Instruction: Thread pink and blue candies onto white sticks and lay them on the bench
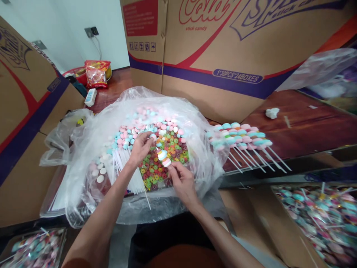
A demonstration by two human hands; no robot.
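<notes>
My left hand [141, 146] pinches a pale pink round candy [153, 137] over the pile of pink, blue and white candies [128, 134]. To its right, my right hand [182, 179] grips the lower end of a candy skewer [163, 155]. White, blue and pink pieces are stacked along it, with a yellow bit near the top; its stick is mostly hidden. Below both hands lie small ring-shaped candies [156, 173] in red, green, yellow and orange. A bundle of white sticks [134, 178] rests beside my left wrist.
Clear plastic sheeting [195, 123] surrounds the candies. Finished-looking candy skewers [240, 134] lie in rows on the wooden table [304, 123] at right. Large cardboard boxes [189, 83] stand behind and at left. Containers of wrapped candies [329, 223] sit low on both sides.
</notes>
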